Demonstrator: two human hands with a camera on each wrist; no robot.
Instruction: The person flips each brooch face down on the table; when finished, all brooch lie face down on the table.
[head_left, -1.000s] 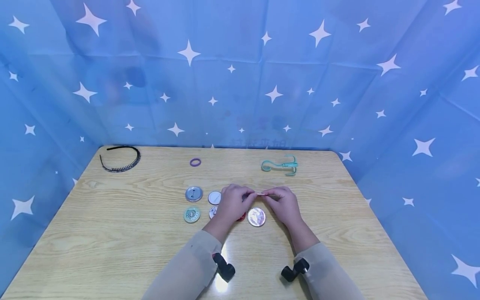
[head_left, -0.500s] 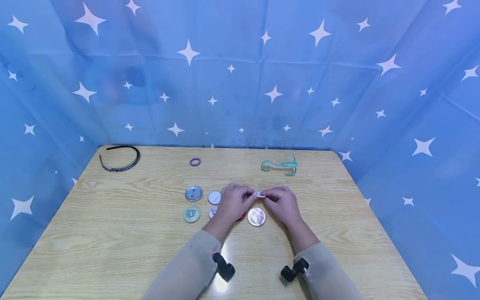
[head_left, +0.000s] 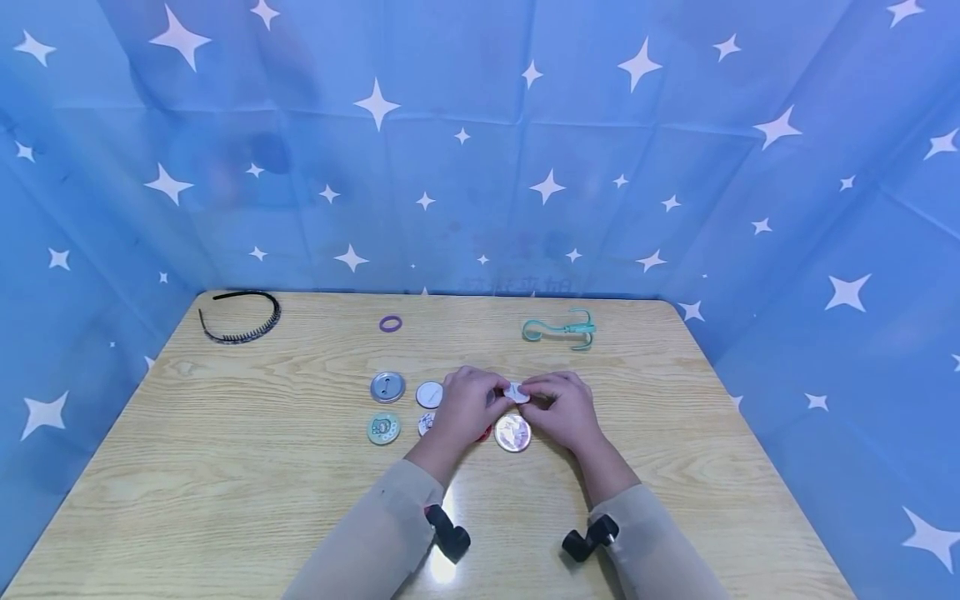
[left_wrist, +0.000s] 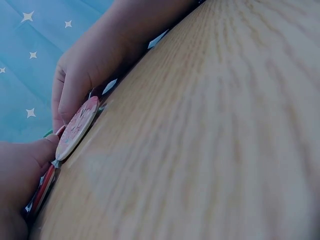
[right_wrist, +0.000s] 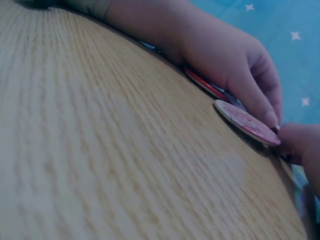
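A small whitish round badge (head_left: 515, 392) is pinched between both hands, its pale face with a thin line showing. The left hand (head_left: 468, 404) grips its left edge; the right hand (head_left: 562, 407) holds the right edge with thumb and finger. Just below lies a shiny pinkish badge (head_left: 513, 433), seen also as a pink disc (left_wrist: 78, 128) in the left wrist view and as a tilted disc (right_wrist: 247, 122) in the right wrist view. A red badge (head_left: 483, 434) is partly hidden under the left hand.
Left of the hands lie a silver badge back (head_left: 387, 387), a white disc (head_left: 430, 395), a green badge (head_left: 383, 429) and a partly covered badge (head_left: 426, 423). Farther back are a black headband (head_left: 241, 339), a purple ring (head_left: 390, 324) and a teal clip (head_left: 562, 329).
The small badge has turned between the fingers, from edge-on to showing its whitish face. The right hand's fingers have shifted slightly; the left hand stays nearly in place.
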